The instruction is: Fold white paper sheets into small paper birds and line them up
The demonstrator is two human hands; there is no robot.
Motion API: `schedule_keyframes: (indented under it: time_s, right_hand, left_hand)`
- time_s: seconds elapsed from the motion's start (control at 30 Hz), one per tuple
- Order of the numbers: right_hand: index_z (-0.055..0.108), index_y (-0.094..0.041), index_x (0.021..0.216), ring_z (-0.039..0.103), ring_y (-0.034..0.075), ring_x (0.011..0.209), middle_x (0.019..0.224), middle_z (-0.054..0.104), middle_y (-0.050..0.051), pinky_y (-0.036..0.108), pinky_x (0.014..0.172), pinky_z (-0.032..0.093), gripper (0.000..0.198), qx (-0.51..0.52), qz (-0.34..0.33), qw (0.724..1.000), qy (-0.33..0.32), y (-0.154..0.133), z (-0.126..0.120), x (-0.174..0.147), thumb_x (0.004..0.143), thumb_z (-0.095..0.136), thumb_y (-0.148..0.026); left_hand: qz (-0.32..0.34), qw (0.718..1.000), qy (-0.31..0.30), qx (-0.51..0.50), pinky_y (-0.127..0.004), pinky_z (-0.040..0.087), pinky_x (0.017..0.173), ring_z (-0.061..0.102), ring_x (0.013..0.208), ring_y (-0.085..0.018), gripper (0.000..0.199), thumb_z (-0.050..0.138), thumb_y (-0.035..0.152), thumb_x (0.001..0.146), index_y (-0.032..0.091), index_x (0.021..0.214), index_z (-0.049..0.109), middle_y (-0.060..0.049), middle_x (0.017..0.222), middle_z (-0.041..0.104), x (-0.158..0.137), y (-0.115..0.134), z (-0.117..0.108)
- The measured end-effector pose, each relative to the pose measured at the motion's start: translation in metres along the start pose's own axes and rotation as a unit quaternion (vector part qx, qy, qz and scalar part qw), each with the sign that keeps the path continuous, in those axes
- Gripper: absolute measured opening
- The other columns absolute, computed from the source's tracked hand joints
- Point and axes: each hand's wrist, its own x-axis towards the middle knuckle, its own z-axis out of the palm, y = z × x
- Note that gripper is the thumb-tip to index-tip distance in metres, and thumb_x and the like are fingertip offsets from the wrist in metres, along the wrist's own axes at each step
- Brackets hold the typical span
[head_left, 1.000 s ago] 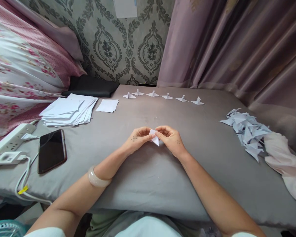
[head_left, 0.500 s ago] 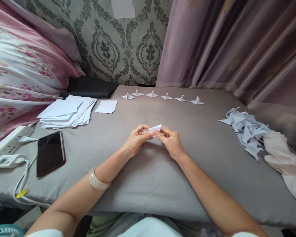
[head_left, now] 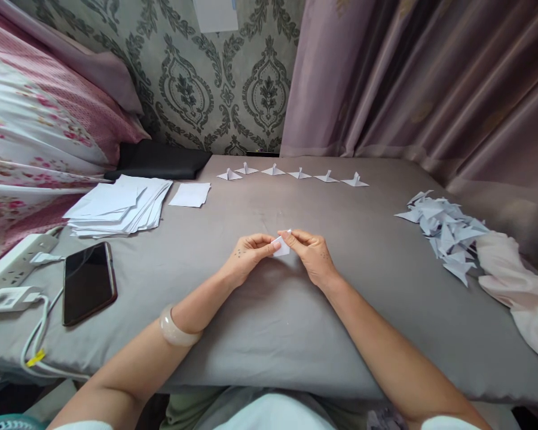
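A small folded piece of white paper (head_left: pixel 282 247) is held between my two hands above the middle of the grey-covered table. My left hand (head_left: pixel 251 254) pinches its left side between thumb and fingers. At its upper right, my right hand (head_left: pixel 310 251) grips the tip, thumb over the paper, with a small white point showing above the fingertips. Much of the paper is hidden by the fingers. Beyond the hands stands a row of several folded paper cranes (head_left: pixel 274 170) with wings spread.
At the left lie a stack of white paper (head_left: pixel 121 206), a smaller paper pile (head_left: pixel 189 194), a phone (head_left: pixel 89 283) and a power strip (head_left: pixel 18 263) with cables. To the right are heaped folded papers (head_left: pixel 448 230) beside a pale cloth (head_left: pixel 515 286). Curtains (head_left: pixel 407 77) hang behind.
The folded paper has turned in my hands, and its lower part now shows below the fingers. My right thumb has shifted up onto its tip. The view has swung slightly.
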Motion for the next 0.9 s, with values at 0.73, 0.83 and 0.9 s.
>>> schedule_keyframes:
  time_s: [0.73,0.83,0.9]
  right_hand:
    - [0.073,-0.021,0.080,0.062,0.015,0.072,0.077,0.071,0.001,0.027,0.070,0.045,0.018,-0.229,-0.062,0.971,-0.012,0.040,-0.014,0.024,0.081,0.057,-0.030]
    - [0.073,-0.023,0.081,0.062,0.016,0.078,0.084,0.071,0.003,0.028,0.073,0.043,0.017,-0.347,-0.097,0.933,0.014,0.042,-0.014,0.027,0.083,0.055,-0.024]
    - [0.072,-0.023,0.080,0.060,0.016,0.078,0.084,0.068,0.004,0.028,0.074,0.042,0.018,-0.399,-0.106,0.910,0.016,0.041,-0.014,0.028,0.085,0.055,-0.023]
  left_hand:
    - [0.131,0.892,0.056,0.430,-0.037,0.038,0.082,0.051,0.085,-0.023,0.023,0.057,0.039,0.080,0.022,0.083,0.073,-0.006,0.085,0.060,0.022,-0.009,-0.016]
    - [0.142,0.871,0.040,0.468,-0.039,0.036,0.084,0.052,0.085,-0.023,0.020,0.056,0.035,0.080,0.023,0.086,0.071,-0.006,0.087,0.063,0.035,-0.015,-0.022]
    - [0.143,0.872,0.033,0.468,-0.039,0.035,0.083,0.052,0.082,-0.023,0.017,0.059,0.033,0.078,0.023,0.085,0.071,-0.006,0.087,0.064,0.042,-0.017,-0.025]
